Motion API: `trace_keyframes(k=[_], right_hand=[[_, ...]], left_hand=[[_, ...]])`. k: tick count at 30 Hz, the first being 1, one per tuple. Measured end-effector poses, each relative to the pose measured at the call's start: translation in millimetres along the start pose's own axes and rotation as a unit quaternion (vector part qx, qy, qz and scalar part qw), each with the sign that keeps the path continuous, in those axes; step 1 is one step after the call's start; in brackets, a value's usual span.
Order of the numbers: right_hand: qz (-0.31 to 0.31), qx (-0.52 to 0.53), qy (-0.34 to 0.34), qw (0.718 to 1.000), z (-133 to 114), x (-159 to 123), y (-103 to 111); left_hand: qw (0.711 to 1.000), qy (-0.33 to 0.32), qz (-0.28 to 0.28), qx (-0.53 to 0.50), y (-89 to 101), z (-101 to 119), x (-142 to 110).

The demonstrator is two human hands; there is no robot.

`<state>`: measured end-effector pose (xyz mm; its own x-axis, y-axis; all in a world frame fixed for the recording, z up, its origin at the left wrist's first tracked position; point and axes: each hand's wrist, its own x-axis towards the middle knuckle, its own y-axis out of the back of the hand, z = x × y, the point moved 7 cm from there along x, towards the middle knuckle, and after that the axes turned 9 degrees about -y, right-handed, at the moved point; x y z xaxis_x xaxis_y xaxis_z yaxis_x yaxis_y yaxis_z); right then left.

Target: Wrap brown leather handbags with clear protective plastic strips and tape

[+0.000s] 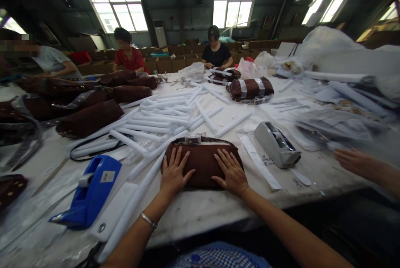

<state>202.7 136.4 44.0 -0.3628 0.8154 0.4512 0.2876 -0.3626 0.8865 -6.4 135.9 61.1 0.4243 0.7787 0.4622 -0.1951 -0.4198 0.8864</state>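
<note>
Left hand (173, 175) lies spread wide across brown bag (203, 164), right hand (233, 175) splays flat on it too, blue tape dispenser (93, 197) sits left, grey dispenser (271, 146) right.

My left hand (172, 177) has a slim, silver-toned bangle (148, 221) at the wrist — and I wear a checked garment (215, 257), blue and white, with plain blue along its edge.

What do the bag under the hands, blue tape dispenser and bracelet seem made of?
Bag: perhaps leather or imitation; smooth, matte brown surface.
Blue tape dispenser: probably hard plastic; moulded-looking, slightly glossy body.
Bracelet: likely polished metal; silvery shine.
</note>
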Motion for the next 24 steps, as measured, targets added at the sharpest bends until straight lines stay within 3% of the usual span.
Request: trace_keyframes(k=[2, 4, 7, 9, 11, 15, 17, 24], right_hand=[[-0.012, 0.009, 0.003, 1.0, -3.0, 4.5, 8.0], [-0.017, 0.025, 0.009, 0.999, -8.6, 13.5, 29.5], [0.038, 0.041, -0.02, 0.998, -11.1, 31.7, 77.2], [0.076, 0.024, -0.071, 0.994, -5.3, 40.4, 92.4], [0.068, 0.006, -0.088, 0.994, -1.8, 43.1, 78.9], [-0.013, -0.005, -0.06, 0.998, -0.3, 31.4, 12.7], [-0.018, -0.004, -0.068, 0.998, 3.1, 20.8, -3.6], [-0.008, 0.0, -0.035, 0.999, 9.7, -11.8, 9.4]], left_hand=[[1.0, 0.024, -0.001, 0.006, -3.8, -10.6, -10.4], [0.999, 0.033, -0.003, 0.003, -9.4, -12.7, -16.0], [0.999, 0.039, -0.005, -0.008, -14.2, -10.4, -17.2], [0.999, 0.043, -0.004, -0.014, -14.2, -9.9, -16.1], [0.999, 0.046, -0.002, -0.016, -13.1, -10.5, -15.1], [0.999, 0.039, -0.003, -0.01, -12.5, -10.6, -14.0], [0.999, 0.04, -0.001, -0.009, -12.8, -10.4, -14.0], [0.998, 0.047, 0.013, -0.026, -11.3, -9.9, -15.1]])
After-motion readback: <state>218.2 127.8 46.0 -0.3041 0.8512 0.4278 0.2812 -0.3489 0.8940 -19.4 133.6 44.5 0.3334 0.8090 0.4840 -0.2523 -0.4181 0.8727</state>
